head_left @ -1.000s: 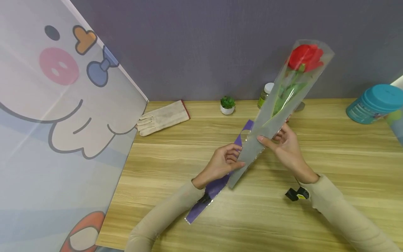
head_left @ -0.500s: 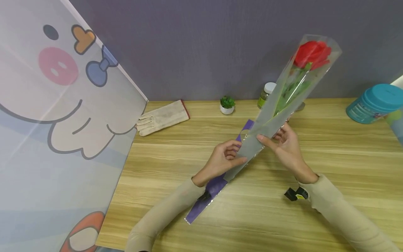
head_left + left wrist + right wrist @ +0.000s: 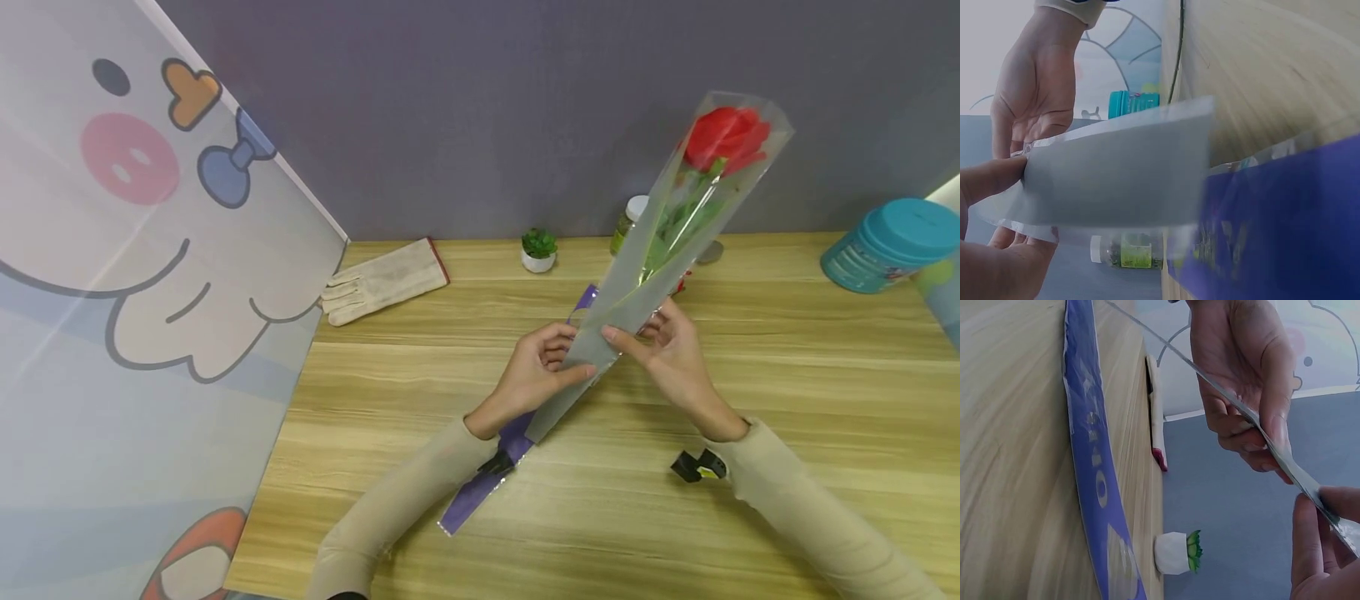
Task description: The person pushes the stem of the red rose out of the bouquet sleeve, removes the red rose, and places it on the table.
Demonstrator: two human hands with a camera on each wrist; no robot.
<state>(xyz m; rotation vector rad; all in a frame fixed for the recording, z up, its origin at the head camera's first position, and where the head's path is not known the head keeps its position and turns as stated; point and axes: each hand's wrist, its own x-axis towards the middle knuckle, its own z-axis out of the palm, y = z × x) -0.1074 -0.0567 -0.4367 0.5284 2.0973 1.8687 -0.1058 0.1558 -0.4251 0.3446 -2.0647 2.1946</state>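
A red rose (image 3: 726,140) with a green stem lies inside a long sleeve (image 3: 590,360), clear toward the flower and grey-white at its narrow lower end. In the head view it slants up to the right, above the table. My left hand (image 3: 536,372) pinches the lower part, thumb in front and fingers behind. Higher up, my right hand (image 3: 666,356) pinches the opposite edge with thumb and fingers. The right wrist view shows the sleeve nearly edge-on between the hands. Below it, a purple sleeve (image 3: 468,502) lies on the table, partly hidden by my left arm.
Along the back of the wooden table (image 3: 607,517) stand a potted plant (image 3: 538,250), a white-lidded jar (image 3: 1129,250) partly behind the sleeve, and a teal tub (image 3: 888,246) at right. A work glove (image 3: 388,281) lies back left. Walls (image 3: 480,108) rise behind and left.
The rose end swung slightly up and right, then came back down and left. My left hand has moved a little up and right, closer to my right hand, which shifted slightly left.
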